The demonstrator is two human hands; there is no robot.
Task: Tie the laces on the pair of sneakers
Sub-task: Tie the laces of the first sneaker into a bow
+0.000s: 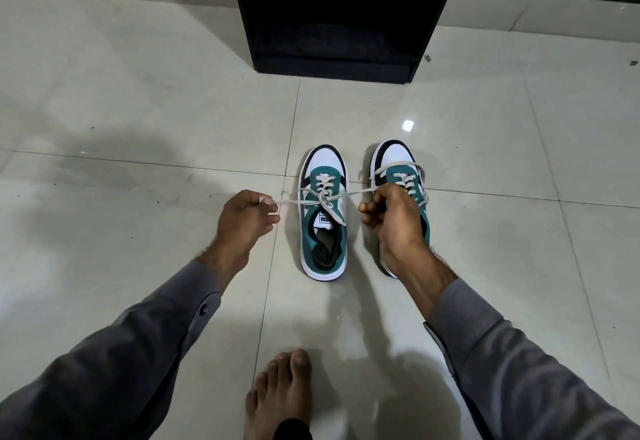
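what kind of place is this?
Likely indoors at home, perhaps an entryway: glossy tiled floor, a black shelf unit against the wall, and a bare foot near the sneakers.

unreadable logo on sneaker tongue label (325, 219)
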